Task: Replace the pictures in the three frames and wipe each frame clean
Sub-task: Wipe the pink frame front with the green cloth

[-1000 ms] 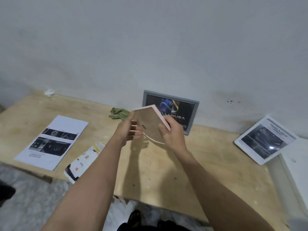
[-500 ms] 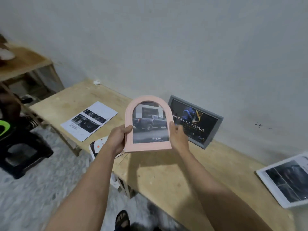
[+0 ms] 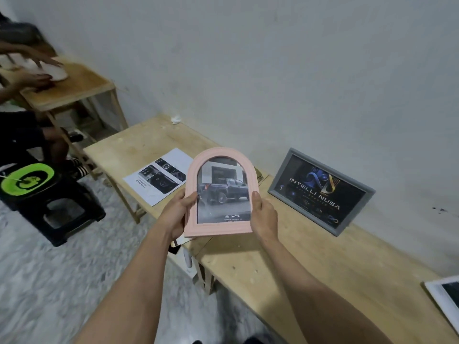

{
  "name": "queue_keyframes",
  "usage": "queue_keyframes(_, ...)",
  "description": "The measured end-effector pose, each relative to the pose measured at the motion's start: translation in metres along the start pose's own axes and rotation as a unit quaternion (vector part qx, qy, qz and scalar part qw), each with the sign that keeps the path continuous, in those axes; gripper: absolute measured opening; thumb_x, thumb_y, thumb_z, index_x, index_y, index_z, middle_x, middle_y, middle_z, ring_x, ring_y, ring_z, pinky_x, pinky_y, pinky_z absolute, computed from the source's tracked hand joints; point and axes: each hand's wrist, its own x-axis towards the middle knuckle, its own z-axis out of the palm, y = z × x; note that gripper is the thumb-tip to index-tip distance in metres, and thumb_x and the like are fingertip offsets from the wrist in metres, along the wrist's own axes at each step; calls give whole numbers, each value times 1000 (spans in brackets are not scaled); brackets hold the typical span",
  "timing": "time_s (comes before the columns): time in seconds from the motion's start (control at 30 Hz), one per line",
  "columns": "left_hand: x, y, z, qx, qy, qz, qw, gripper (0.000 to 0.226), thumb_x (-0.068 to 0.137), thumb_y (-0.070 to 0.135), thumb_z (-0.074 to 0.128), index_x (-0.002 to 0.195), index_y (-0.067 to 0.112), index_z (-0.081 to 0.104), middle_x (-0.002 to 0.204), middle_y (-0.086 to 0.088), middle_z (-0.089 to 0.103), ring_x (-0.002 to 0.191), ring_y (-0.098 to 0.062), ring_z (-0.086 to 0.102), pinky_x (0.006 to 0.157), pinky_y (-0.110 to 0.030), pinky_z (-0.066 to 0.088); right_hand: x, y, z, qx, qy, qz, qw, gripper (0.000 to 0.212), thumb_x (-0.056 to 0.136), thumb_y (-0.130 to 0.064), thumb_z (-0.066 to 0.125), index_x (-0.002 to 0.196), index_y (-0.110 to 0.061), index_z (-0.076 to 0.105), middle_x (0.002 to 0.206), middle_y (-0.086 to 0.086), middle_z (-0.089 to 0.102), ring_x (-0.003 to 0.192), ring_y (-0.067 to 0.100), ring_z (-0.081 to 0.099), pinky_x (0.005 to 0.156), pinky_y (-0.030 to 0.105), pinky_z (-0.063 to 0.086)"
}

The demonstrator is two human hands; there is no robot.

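Both hands hold the pink frame (image 3: 221, 192) up in the air, face toward the camera, tilted a little to the right. The left hand (image 3: 176, 216) has its grip closed on the frame's lower left edge, thumb laid on the front border. The right hand (image 3: 263, 217) has its grip closed on the lower right edge, thumb up along the side. The arch top points away from the body. Inside the frame sits a picture of a dark pickup truck with a Toyota line below it.

The frame hangs above the near edge of the wooden surface (image 3: 310, 266), clear of it. Just behind the frame, to the left, a printed sheet (image 3: 159, 176) lies flat on the surface, its corner close to the near edge. To the right, the grey frame (image 3: 321, 191) stands leaning back against the wall, well apart from the hands, with bare wood in front of it. At the far right edge a white frame (image 3: 444, 301) lies partly cut off by the picture's border. Something dark and a white piece show under the left wrist at the surface's edge; too hidden to name.

Left of the surface is open floor (image 3: 62, 281), then a black stool (image 3: 53, 207) and a second table (image 3: 72, 88) where another person's hands (image 3: 37, 70) rest.
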Motion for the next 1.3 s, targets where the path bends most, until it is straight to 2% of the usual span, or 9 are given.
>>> queue_keyframes(0.13, 9, -4, -11, -6, 26, -11, 1000, 27, 100, 12, 53, 127, 10, 58, 66, 6, 70, 58, -12, 65, 53, -25, 53, 1, 1, 15, 13, -4, 3, 1000, 51, 100, -52, 26, 91, -16, 60, 70, -4, 56, 70, 20, 56, 59, 31, 39)
queue_keyframes(0.2, 11, -4, -14, -20, 40, -13, 999, 25, 100, 11, 53, 124, 12, 58, 67, 4, 72, 56, -12, 68, 50, -26, 54, 8, 3, 22, 30, -45, 5, 999, 59, 97, -60, 23, 104, -18, 64, 84, -1, 66, 82, 21, 63, 73, 36, 50)
queue_keyframes(0.3, 29, -2, -23, -38, 60, -15, 997, 26, 100, 12, 54, 125, 13, 59, 77, -1, 76, 65, -19, 73, 55, -34, 58, 35, 2, 28, 38, -121, 20, 992, 69, 90, -71, 20, 125, -26, 59, 118, -1, 65, 108, 20, 60, 99, 41, 46)
queue_keyframes(0.5, 75, 6, -27, -32, 95, -20, 995, 26, 100, 11, 54, 125, 10, 59, 70, 4, 73, 55, -12, 68, 48, -25, 53, 126, 1, 34, -2, -131, 81, 988, 56, 96, -57, 32, 132, -18, 50, 136, 5, 54, 122, 25, 51, 98, 35, 38)
queue_keyframes(0.7, 139, 3, -29, -10, 122, -44, 992, 20, 99, 11, 53, 117, 14, 61, 62, 8, 69, 51, -8, 64, 44, -20, 49, 250, 11, 70, -138, -119, 62, 981, 40, 96, -37, 37, 112, -6, 57, 113, 12, 59, 99, 29, 55, 76, 31, 38)
queue_keyframes(0.97, 202, -15, -35, -22, 145, -92, 985, 21, 99, 11, 52, 114, 17, 65, 85, -2, 72, 73, -21, 66, 64, -32, 54, 337, 52, 126, -339, -102, 10, 935, 28, 88, -27, 46, 107, -8, 54, 111, 15, 56, 101, 34, 53, 85, 41, 48)
queue_keyframes(1.1, 214, -16, -36, -27, 143, -103, 984, 23, 97, 10, 54, 116, 16, 66, 98, -10, 73, 86, -30, 66, 82, -45, 54, 352, 61, 134, -293, -101, 19, 951, 14, 77, -21, 55, 84, -11, 62, 89, 12, 67, 84, 32, 63, 70, 36, 54)
queue_keyframes(1.2, 217, -14, -35, -24, 144, -107, 983, 24, 97, 9, 53, 117, 16, 66, 94, -7, 74, 83, -29, 68, 74, -39, 55, 352, 55, 128, -208, -139, 41, 967, 7, 73, -17, 53, 74, -12, 58, 78, 9, 65, 73, 29, 60, 60, 30, 47)
queue_keyframes(1.3, 216, -10, -30, -39, 137, -113, 983, 22, 98, 9, 52, 113, 17, 65, 93, -8, 74, 78, -27, 70, 63, -36, 58, 343, 40, 113, -71, -144, 94, 983, 16, 80, -22, 53, 90, -11, 59, 84, 6, 62, 75, 23, 58, 62, 28, 45)
